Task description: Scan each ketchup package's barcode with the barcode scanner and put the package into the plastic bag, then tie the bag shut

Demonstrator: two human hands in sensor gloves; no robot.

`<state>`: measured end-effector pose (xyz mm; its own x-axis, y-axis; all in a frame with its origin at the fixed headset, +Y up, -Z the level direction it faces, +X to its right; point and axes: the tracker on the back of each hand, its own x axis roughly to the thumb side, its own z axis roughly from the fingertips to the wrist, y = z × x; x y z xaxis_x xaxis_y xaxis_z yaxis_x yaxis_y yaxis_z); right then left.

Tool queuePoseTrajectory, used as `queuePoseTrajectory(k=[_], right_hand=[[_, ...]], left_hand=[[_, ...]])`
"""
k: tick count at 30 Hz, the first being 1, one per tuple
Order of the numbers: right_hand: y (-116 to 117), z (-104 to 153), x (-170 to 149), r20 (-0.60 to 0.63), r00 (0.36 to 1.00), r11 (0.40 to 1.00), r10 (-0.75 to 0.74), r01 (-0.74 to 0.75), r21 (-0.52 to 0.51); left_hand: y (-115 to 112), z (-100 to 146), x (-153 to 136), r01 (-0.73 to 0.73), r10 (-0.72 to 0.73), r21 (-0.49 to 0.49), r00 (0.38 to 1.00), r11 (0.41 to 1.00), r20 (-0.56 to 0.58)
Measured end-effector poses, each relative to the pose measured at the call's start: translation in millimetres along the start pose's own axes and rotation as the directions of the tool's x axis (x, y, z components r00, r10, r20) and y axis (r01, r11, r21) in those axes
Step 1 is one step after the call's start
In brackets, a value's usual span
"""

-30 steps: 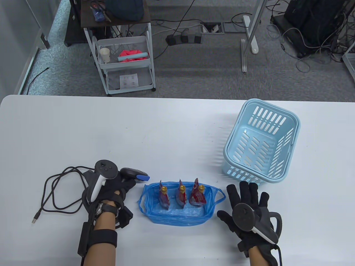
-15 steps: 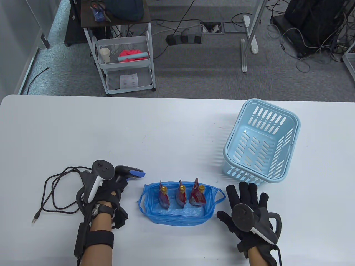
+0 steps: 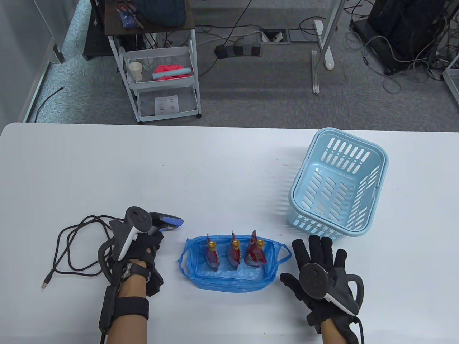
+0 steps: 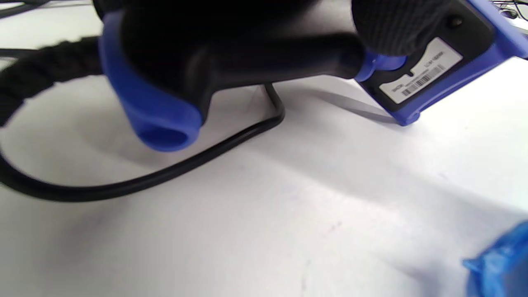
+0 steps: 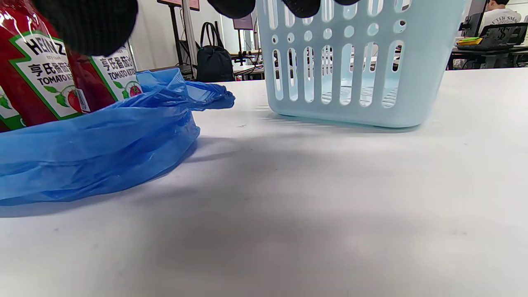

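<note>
Over the last second: barcode scanner (image 3: 165, 222) swung up and back from beside the plastic bag (image 3: 229, 277), head now lifted and drawn a little toward the cable side; left hand (image 3: 138, 247) wrapped round the scanner's handle, one fingertip on the blue trigger in the left wrist view; right hand (image 3: 319, 265) unmoved, flat on the table (image 3: 215, 168) just right of the bag, fingers spread and holding nothing.

Likely meaning: scanning finished, scanner on its way to being set aside; three ketchup packages (image 3: 235, 252) standing upright in a row inside the bag, bag mouth wide open, handles loose at both ends; basket (image 3: 337, 186) bare of packages; tying probably the only step left, needing both hands free.

From the left wrist view only: scanner's underside label (image 4: 420, 70), blue butt of the handle (image 4: 156, 119) just above the table, cable (image 4: 165, 173) curling beneath, a corner of the bag at lower right; from the right wrist view only: printed fronts of two packages (image 5: 41, 78) above the rumpled bag rim, basket wall close behind, fingertips at the top edge; from the table view alone: all three packages and both hands together.
</note>
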<state>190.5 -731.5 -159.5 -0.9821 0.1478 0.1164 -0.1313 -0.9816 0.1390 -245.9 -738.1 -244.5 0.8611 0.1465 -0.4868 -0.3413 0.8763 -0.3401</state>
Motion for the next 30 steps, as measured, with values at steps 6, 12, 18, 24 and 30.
queuePoseTrajectory(k=[6, 12, 18, 24, 30], right_hand=[[0.1, -0.6, 0.3, 0.003, 1.0, 1.0, -0.007, 0.007, 0.008], [-0.3, -0.4, 0.2, 0.004, 1.0, 1.0, -0.004, 0.004, 0.006], [-0.1, -0.2, 0.1, 0.002, 1.0, 1.0, -0.008, 0.008, 0.011], [-0.2, -0.1, 0.5, 0.0, 1.0, 1.0, -0.005, 0.005, 0.014], [-0.4, 0.1, 0.8, 0.0, 1.0, 1.0, 0.001, -0.001, 0.014]], left_hand=[[0.8, 2.5, 2.1, 0.014, -0.014, 0.015, 1.0, 1.0, 0.005], [0.5, 1.9, 0.7, 0.016, -0.016, 0.016, 1.0, 1.0, 0.005], [-0.6, -0.3, -5.3, 0.022, -0.022, 0.017, 1.0, 1.0, -0.004], [1.1, 0.4, -10.9, 0.032, -0.032, 0.023, 0.999, 0.999, -0.007], [12.1, 7.2, -7.7, 0.03, -0.032, 0.072, 0.999, 0.997, 0.04]])
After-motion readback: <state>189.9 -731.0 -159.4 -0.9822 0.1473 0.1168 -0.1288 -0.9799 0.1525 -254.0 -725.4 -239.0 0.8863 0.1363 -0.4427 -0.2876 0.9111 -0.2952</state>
